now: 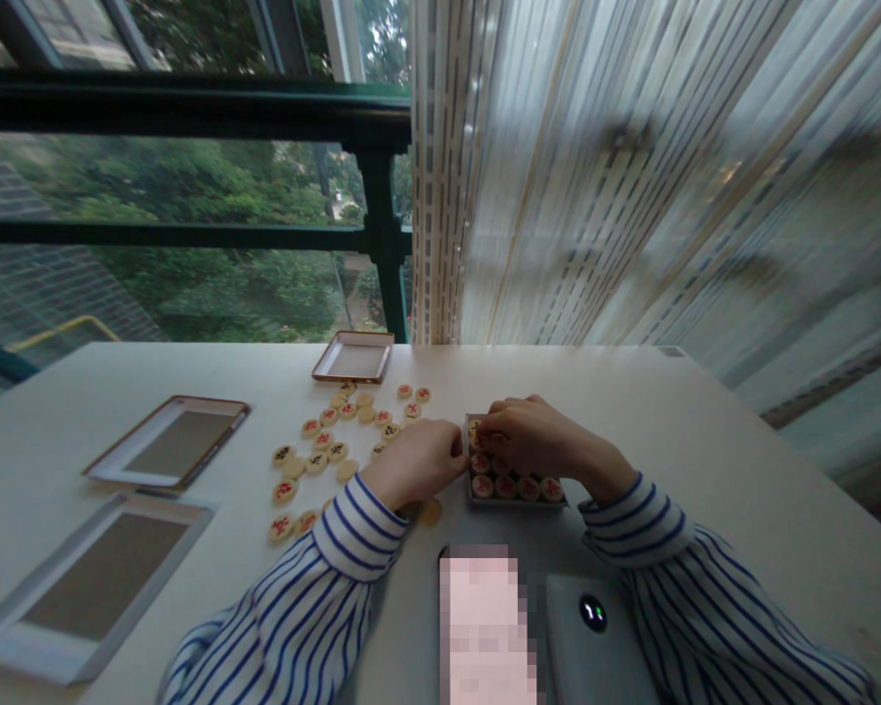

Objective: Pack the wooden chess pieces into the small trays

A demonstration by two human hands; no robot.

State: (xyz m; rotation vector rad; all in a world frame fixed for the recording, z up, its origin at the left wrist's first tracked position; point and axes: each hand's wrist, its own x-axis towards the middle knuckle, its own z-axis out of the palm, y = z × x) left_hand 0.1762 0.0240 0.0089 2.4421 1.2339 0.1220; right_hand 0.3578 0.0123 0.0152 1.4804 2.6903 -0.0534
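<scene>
Round wooden Chinese chess pieces with red or black characters lie scattered across the white table, among them a red-marked piece [285,491]. Other pieces stand in rows in a small open box [518,503], such as the red-marked piece [529,488] in its near row. My right hand [533,438] reaches over the box with bent fingers, its fingertips closed at a chess piece by the left wall. Beside that wall is my left hand [422,458], fingers curled together; whatever they hold is hidden. It covers part of the loose pieces.
Two shallow trays, a far one [352,379] and a left one [183,485], lie on the table [675,421]. A pale grey-bottomed tray [36,636] sits nearer. In front are a phone [485,627] with blurred screen and a power bank [569,627] with lit display.
</scene>
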